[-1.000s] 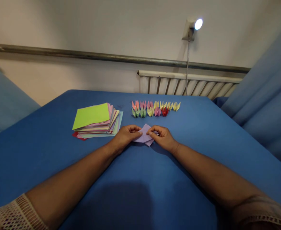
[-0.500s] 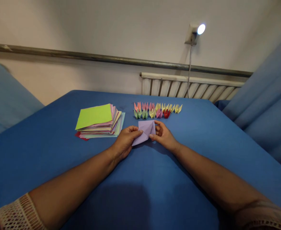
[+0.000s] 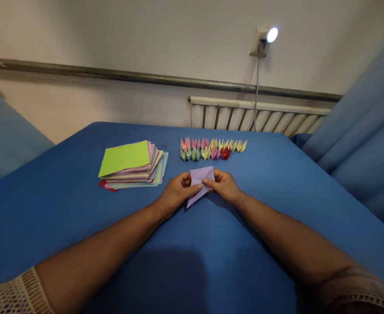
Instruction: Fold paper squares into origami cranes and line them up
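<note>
A lilac sheet of origami paper (image 3: 199, 175), partly folded, is held between my two hands just above the blue cloth. My left hand (image 3: 178, 192) grips its left side, thumb lying on top and fingers underneath. My right hand (image 3: 225, 186) pinches the right side, its thumb pressing on the paper near the middle. The thumbs are close together on the sheet. Beyond the hands stand two rows of small folded paper cranes (image 3: 206, 152) in green, yellow, pink, orange and red. The fingers under the paper are partly hidden.
Left of my hands lies a thick stack of coloured paper (image 3: 125, 158), lime green on top. A blue cloth (image 3: 264, 174) covers the table. Behind it are a white radiator (image 3: 260, 117), a metal pipe (image 3: 146, 77) and a wall socket (image 3: 259, 42). Blue curtains (image 3: 372, 131) hang at both sides.
My right thumb has moved left onto the middle of the lilac paper, and its right part now lies flatter. The left thumb has slid inward. The view has shifted slightly.
</note>
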Demonstrator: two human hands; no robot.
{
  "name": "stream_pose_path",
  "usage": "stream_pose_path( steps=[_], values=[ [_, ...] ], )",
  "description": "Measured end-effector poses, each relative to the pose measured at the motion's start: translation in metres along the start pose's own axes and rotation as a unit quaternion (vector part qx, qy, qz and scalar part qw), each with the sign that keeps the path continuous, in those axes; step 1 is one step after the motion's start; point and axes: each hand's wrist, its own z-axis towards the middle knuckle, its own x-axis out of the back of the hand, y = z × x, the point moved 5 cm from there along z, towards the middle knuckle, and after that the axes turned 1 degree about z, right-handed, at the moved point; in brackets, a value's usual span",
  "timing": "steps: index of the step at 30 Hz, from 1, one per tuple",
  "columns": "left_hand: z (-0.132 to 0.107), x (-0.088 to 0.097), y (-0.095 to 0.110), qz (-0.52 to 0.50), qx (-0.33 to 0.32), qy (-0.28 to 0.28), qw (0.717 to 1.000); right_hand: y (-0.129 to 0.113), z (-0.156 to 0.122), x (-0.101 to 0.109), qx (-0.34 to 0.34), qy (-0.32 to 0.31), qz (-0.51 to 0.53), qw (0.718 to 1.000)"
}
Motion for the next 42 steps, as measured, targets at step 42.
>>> stream_pose_path(
  steps=[42],
  values=[
    [-0.001, 0.004, 0.004, 0.128, 0.023, -0.033, 0.991, -0.014, -0.013, -0.009, 0.017, -0.004, -0.073, 0.997]
  ],
)
